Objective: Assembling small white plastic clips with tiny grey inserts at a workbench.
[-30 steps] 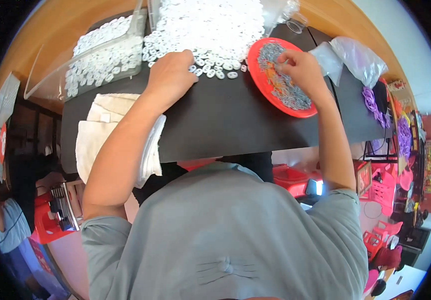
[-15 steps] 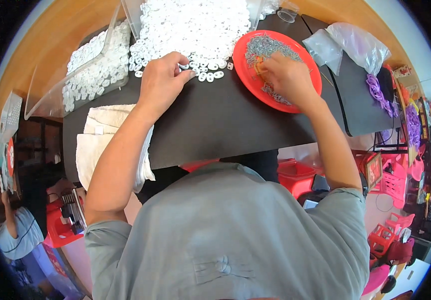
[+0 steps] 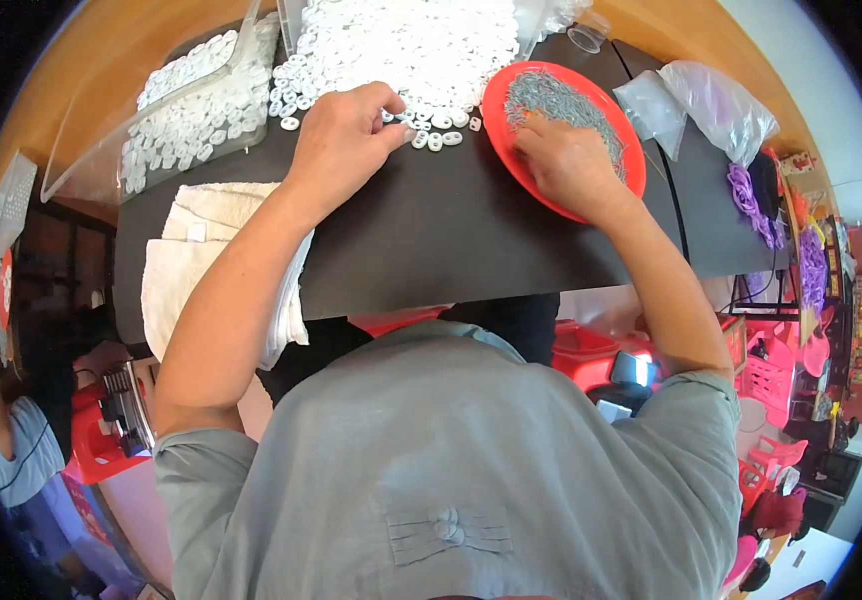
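Note:
A large heap of small white plastic pieces with holes (image 3: pixel 391 45) lies at the far middle of the dark table. My left hand (image 3: pixel 346 140) is at its near edge, thumb and forefinger apart, beside a few loose white pieces (image 3: pixel 436 141). To the right, a round red plate (image 3: pixel 497 125) holds many thin grey metal pieces (image 3: pixel 561 95) like nails or screws. My right hand (image 3: pixel 576 165) reaches into the plate with its fingers curled together and pointing down. What those fingertips hold, if anything, is hidden. A small orange patch shows beside the knuckles.
A clear plastic bin (image 3: pixel 81 165) with more white pieces stands at the far left. Folded cream cloth (image 3: pixel 181 275) hangs over the near left table edge. Plastic bags (image 3: pixel 716 105) and a purple cord (image 3: pixel 746 205) lie right. Another person (image 3: pixel 21 440) is at the lower left.
The whole view has shifted slightly. In the plate, my right hand has moved nearer its left side and covers most of the orange patch. My left hand stays beside the loose white pieces.

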A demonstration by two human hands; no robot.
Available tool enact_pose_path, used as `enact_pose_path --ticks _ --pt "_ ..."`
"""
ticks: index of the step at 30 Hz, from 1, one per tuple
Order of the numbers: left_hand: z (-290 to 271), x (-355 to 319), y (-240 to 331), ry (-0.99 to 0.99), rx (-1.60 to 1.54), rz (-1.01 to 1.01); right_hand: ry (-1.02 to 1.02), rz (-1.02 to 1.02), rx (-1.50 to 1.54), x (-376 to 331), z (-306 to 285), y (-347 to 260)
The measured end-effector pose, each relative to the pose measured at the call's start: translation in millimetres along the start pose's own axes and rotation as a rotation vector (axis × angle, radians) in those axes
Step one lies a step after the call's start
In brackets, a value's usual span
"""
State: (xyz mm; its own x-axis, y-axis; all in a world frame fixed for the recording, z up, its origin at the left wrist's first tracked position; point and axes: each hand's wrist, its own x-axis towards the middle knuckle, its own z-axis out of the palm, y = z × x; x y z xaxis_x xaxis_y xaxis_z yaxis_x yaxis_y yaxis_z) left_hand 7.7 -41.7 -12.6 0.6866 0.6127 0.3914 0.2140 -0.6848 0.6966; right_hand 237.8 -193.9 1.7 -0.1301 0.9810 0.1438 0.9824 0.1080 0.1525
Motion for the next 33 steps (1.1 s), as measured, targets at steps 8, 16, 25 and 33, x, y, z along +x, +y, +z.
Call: enact_pose_path --ticks 8,16,25,33 --pt "2.0 -0.5 1.3 -0.031 -0.013 0.029 -0.076 0.026 -0.12 7.8 0.8 -3.0" --pt "5.1 -0.8 4.2 -0.045 0.012 0.065 -0.081 -0.011 -0.18 6.1 1.7 3.0" --pt "4.2 -1.2 6.1 -0.076 -0.043 0.036 -0.011 0.135 -0.137 1.9 4.4 7.6" --pt "3.9 -1.9 11.4 -0.168 -0.299 -0.046 0.218 0.247 0.399 7.0 -10.5 -8.2"
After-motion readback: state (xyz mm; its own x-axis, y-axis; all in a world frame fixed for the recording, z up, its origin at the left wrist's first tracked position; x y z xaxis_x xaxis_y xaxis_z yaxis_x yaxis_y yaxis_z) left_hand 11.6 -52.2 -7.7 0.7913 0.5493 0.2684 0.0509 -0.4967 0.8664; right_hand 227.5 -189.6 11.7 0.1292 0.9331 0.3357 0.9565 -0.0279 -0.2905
